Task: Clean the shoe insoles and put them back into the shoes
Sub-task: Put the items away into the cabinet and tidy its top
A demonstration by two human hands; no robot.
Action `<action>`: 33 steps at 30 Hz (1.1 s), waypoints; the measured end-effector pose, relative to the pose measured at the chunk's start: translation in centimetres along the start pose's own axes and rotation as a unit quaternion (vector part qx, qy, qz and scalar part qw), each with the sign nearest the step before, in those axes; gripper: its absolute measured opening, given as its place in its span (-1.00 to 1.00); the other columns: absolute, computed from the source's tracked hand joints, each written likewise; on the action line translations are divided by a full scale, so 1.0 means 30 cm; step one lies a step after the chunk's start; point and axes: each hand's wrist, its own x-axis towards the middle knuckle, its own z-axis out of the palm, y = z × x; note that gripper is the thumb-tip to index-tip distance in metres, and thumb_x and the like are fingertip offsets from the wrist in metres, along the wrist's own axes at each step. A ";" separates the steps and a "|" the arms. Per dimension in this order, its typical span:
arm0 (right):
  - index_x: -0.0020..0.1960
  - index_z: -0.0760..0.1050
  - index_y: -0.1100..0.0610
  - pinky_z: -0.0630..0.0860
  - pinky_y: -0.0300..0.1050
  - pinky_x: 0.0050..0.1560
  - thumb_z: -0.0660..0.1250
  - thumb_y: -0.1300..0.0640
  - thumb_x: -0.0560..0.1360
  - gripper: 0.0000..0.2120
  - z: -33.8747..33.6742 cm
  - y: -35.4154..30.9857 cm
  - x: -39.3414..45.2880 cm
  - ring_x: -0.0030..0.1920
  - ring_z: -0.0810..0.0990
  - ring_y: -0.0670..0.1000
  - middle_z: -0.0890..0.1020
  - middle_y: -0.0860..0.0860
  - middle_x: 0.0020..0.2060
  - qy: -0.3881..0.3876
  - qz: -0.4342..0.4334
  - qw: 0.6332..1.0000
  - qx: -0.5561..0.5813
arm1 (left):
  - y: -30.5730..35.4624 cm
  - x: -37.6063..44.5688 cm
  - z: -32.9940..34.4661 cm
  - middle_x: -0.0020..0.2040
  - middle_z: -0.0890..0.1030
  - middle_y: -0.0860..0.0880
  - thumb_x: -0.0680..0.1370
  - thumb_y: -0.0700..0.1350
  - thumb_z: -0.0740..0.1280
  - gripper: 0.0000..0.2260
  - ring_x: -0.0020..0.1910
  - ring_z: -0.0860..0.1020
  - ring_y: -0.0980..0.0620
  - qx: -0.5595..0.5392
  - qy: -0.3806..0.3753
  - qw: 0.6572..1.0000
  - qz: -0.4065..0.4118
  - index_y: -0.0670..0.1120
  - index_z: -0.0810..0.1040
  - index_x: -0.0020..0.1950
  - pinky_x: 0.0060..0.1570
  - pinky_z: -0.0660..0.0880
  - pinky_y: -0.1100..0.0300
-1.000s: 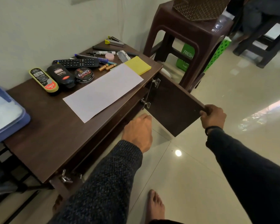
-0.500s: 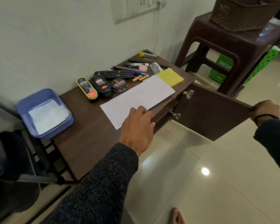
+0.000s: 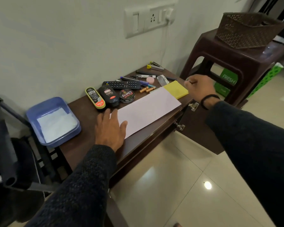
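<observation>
- On the dark wooden cabinet top [image 3: 82, 141], your left hand [image 3: 111, 128] lies flat, fingers straight and spread, its fingertips over the near left end of the white paper sheet [image 3: 147, 110].
- At 2 o'clock from that sheet, your right hand [image 3: 199, 89] hovers above the cabinet's right end with fingers curled; whether it holds anything you cannot tell.
- Neither shoes nor insoles show; the open cabinet door [image 3: 197, 133] hangs below your right forearm.
- At 12 o'clock of the sheet sit a shoe polish tin [image 3: 127, 95], a black polish bottle [image 3: 108, 95] and a yellow-rimmed shoe shiner [image 3: 95, 97].
- Touching the sheet's far right end lies a yellow sponge cloth [image 3: 176, 89].
- At 9 o'clock stands a blue tub [image 3: 39, 108] of white powder.
</observation>
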 end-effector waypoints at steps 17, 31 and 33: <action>0.45 0.35 0.21 0.57 0.04 0.19 0.55 0.12 0.44 -0.33 0.120 -0.001 0.114 0.26 0.54 0.18 0.52 0.15 0.29 -0.116 0.293 0.949 0.027 | -0.013 0.122 -0.051 0.57 0.18 -0.04 0.44 0.14 0.52 -0.11 0.50 0.16 -0.21 0.003 -0.157 0.987 -0.036 0.00 0.12 0.63 0.46 0.24 -0.22; 0.40 0.36 0.24 0.66 -0.16 -0.29 0.14 0.40 0.64 -0.65 0.013 0.109 -0.179 0.01 0.63 0.10 0.53 0.19 0.21 0.009 0.425 0.696 0.579 | -0.006 0.050 -0.101 0.32 0.57 -0.10 0.56 -0.10 0.45 -0.66 0.31 0.51 -0.11 -0.188 -0.142 0.959 -0.157 -0.13 0.58 0.32 0.31 0.43 0.07; 0.41 0.34 0.30 0.68 -0.15 -0.17 0.13 0.40 0.64 -0.66 0.000 0.080 -0.273 0.00 0.64 0.09 0.58 0.21 0.07 -0.010 0.422 0.648 0.634 | 0.004 0.018 -0.117 0.19 0.63 -0.07 0.56 -0.13 0.46 -0.75 0.14 0.58 -0.06 -0.259 -0.152 0.940 -0.160 -0.10 0.62 0.23 0.21 0.53 0.06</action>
